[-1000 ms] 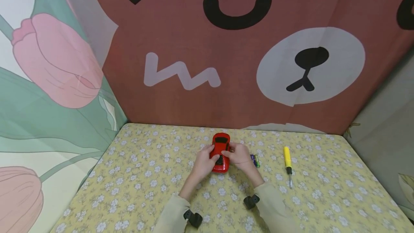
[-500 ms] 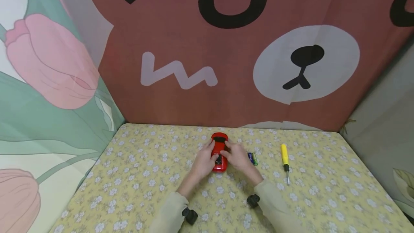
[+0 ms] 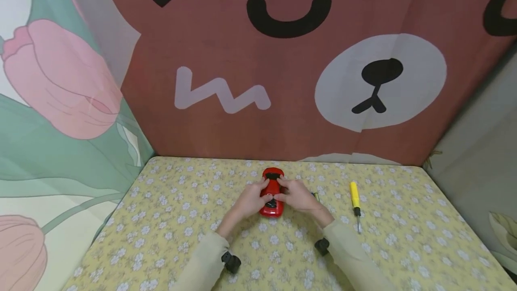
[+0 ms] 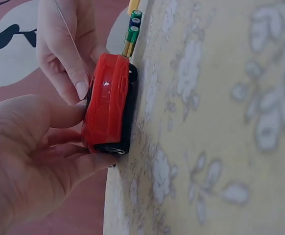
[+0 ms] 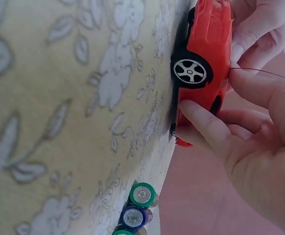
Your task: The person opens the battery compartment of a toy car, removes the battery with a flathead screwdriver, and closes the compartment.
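A red toy car [image 3: 271,211] with dark windows stands on its wheels on the flowered tabletop. My left hand [image 3: 248,202] grips it from the left, thumb on top and fingers along the side. From the other side my right hand [image 3: 300,197] holds it, its thumb meeting the left thumb over the car. In the right wrist view, fingers [image 5: 199,120] press the car's side behind a silver-spoked wheel [image 5: 190,71]. A thin dark strand [image 5: 265,72] runs from the right thumb tip; whether it belongs to the car, I cannot tell.
Small green and blue batteries [image 5: 134,216] lie side by side just right of the car, partly covered by my right hand in the head view. Further right lies a screwdriver [image 3: 355,199] with a yellow handle. A printed cloth wall [image 3: 226,134] rises behind the table.
My right thumb has moved left across the car's top to meet the left thumb. The right hand now covers more of the batteries. The car stays nearly in place.
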A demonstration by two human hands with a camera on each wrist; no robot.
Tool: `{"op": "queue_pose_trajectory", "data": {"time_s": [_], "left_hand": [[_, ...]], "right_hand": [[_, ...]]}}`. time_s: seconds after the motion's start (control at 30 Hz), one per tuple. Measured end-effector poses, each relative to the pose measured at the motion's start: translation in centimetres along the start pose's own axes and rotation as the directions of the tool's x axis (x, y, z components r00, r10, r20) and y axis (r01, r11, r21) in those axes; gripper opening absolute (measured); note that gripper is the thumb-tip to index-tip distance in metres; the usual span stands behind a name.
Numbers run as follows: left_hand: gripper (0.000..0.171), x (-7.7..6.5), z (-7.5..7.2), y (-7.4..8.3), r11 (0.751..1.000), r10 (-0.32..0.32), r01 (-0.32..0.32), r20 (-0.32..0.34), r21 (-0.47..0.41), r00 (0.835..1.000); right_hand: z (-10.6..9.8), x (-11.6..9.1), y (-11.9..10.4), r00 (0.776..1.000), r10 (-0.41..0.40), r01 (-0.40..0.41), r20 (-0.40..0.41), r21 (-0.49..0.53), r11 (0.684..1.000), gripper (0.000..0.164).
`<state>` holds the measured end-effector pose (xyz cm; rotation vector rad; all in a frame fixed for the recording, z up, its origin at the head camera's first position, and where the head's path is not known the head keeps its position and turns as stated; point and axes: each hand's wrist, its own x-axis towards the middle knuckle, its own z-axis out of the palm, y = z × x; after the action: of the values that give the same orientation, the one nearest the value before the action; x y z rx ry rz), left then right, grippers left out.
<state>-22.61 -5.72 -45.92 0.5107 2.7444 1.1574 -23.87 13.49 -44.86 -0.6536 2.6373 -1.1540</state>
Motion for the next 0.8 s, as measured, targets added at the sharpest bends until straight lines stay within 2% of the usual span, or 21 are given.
{"op": "queue_pose_trajectory", "data": {"time_s": [0.13, 0.4, 0.63, 0.7, 0.8], "left_hand": [[0.055, -0.2, 0.3, 0.3, 0.999, -0.006, 0.005, -0.025, -0.036, 1.0], [0.054, -0.1, 0.7, 0.8, 0.998, -0.017, 0.014, -0.062, -0.053, 0.998], [0.055, -0.1, 0.9, 1.3, 0.996, -0.062, 0.057, -0.074, -0.07, 0.995], [0.055, 0.0, 0.9, 1.2, 0.997, -0.065, 0.062, -0.076, -0.051, 0.995], [0.055, 0.1, 1.0, 1.3, 0.997, -0.038, 0.043, -0.079, 0.061, 0.996]], "right_hand": [[0.0, 0.0, 0.1, 1.0, 0.015, -0.014, -0.005, 0.017, 1.0, 0.059], [-0.2, 0.1, 0.4, 1.0, -0.02, 0.02, -0.004, 0.005, 1.0, 0.058], [-0.4, 0.1, 0.6, 1.0, -0.011, 0.011, -0.002, 0.052, 0.999, 0.058], [-0.7, 0.1, 0.8, 1.0, -0.008, 0.007, 0.01, 0.069, 0.998, 0.058], [-1.4, 0.0, 1.6, 1.0, 0.002, -0.004, 0.024, 0.095, 0.995, 0.059]]}}
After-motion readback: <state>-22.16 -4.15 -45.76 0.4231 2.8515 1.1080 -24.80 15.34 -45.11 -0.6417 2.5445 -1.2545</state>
